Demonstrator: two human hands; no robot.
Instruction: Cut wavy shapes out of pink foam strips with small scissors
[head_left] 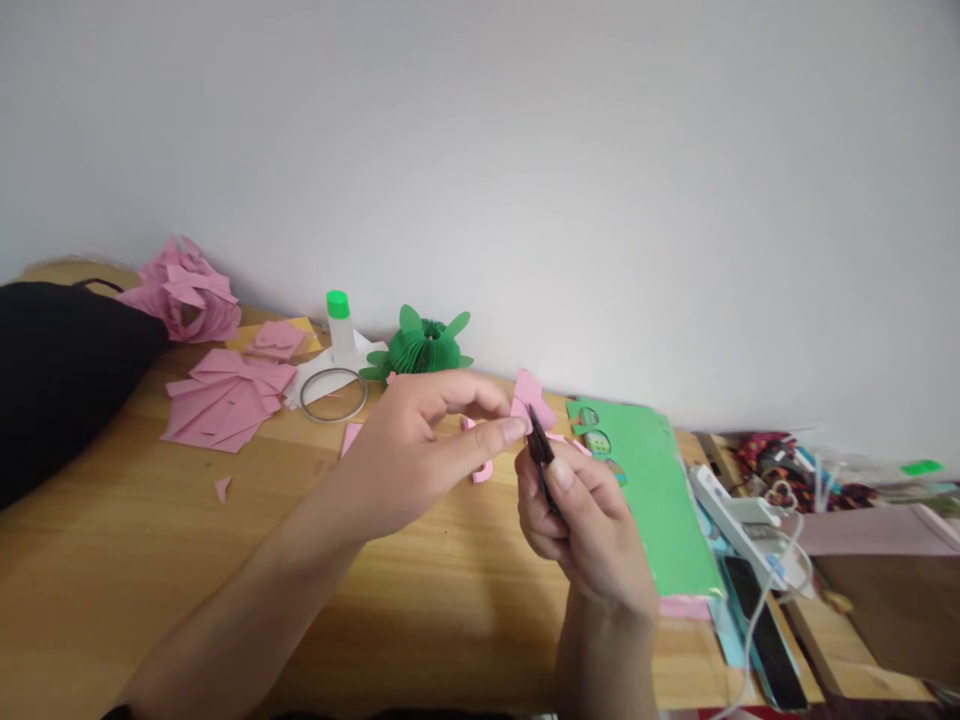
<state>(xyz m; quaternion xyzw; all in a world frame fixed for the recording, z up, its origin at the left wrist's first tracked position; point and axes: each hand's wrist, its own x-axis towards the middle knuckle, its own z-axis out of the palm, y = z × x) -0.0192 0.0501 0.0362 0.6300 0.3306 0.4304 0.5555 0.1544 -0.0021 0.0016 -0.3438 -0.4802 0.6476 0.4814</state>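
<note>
Pink paper piece (529, 395) pinched by left hand (409, 450); right hand (585, 520) grips dark tool (540, 448).

a single head-worn view looks forward and slightly down, close over the wooden table (112, 560) toward the wall (525, 150).

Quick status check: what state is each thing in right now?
Left hand: pinching the pink paper piece.
Right hand: closed on a dark tool, tip at the paper.
Glue bottle: upright, green cap on.
Green paper ornament: fanned open.
Green sheet: flat, shapes cut out.
</note>
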